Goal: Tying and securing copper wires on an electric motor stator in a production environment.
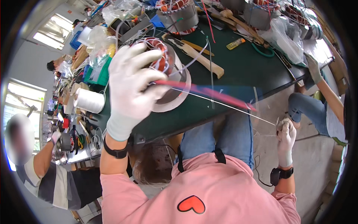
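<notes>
A motor stator [169, 61] with copper windings and white lacing stands on a round white-rimmed base [185, 89] near the table's front edge. My left hand [130, 84], in a white glove, is at its near left side. Its thumb and forefinger close around the root of red lead wires [212, 93], which stretch rightward, blurred. A thin white cord [235, 107] runs taut from the stator to my right hand [286, 136]. That gloved hand is closed on the cord, off the table's front edge, beside my knee. The stator's left part is hidden behind my left hand.
A wooden mallet-like stick [203, 61] and a yellow-labelled tube [235, 43] lie on the dark green table [238, 67]. Left stands a white cord spool [89, 100]. More stators [181, 16] line the back. Co-workers sit left and right; one gloved hand [313, 69] is at the right edge.
</notes>
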A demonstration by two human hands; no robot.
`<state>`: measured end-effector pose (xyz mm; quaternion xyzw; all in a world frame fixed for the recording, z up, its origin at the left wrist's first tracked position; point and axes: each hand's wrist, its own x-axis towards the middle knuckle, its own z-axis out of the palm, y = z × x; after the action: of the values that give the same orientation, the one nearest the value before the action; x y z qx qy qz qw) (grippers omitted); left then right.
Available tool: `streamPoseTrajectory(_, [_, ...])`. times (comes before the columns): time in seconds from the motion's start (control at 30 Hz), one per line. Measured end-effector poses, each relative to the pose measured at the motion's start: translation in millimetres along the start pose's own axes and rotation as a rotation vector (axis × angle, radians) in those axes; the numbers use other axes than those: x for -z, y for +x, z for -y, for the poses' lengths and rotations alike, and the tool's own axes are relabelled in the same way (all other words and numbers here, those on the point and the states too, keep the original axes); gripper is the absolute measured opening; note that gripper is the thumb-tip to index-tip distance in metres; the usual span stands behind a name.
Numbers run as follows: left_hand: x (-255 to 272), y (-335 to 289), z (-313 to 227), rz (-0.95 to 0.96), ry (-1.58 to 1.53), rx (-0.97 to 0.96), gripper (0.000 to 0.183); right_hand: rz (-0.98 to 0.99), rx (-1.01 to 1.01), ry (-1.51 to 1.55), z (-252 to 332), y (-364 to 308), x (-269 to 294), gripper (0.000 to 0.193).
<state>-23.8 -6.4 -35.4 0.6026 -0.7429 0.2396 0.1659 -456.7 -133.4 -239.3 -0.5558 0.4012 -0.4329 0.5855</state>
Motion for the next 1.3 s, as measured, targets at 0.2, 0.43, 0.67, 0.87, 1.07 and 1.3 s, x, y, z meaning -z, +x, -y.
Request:
streamPoseTrajectory(0.2, [-34, -76, 8, -0.519, -1.048, 0.64, 0.029, 0.061, 0.033, -0.008, -12, -9, 2, 0.038])
streamPoseTrajectory(0.43, [-27, -16, 17, -0.482, 0.287, 0.701, 0.09, 0.053, -0.48, 0.346, -5, 6, 30, 0.035])
streamPoseTrajectory(0.67, [13, -14, 7, 0.09, 0.117, 0.094, 0.053, -0.088, -0.07, -0.454, 35, 39, -8, 0.028])
streamPoseTrajectory(0.87, [-22, -34, 21, -0.171, -0.04, 0.113, 0.044, 0.79, 0.705, -0.255, 77, 90, -215, 0.023])
streamPoseTrajectory(1.07, [-46, -38, 20, -0.388, -0.135, 0.175, 0.039, 0.768, 0.113, 0.458, 118, 151, -299, 0.038])
streamPoseTrajectory(1.3, [-17, -36, 18, -0.191, -0.081, 0.193, 0.043, 0.951, -0.368, 0.202, 132, 48, -247, 0.034])
